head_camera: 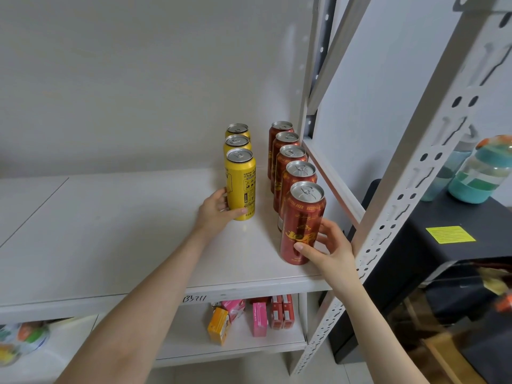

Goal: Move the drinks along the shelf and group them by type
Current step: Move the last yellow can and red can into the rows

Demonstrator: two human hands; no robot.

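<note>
Two rows of upright cans run back along the shelf [110,231], three yellow on the left and five red on the right. The left hand [216,210] grips the front yellow can [241,184] low down, thumb across its face and fingers [221,194] behind. The right hand [331,250] grips the front red can [303,217], with the thumb in front and the fingers round its right side.
</note>
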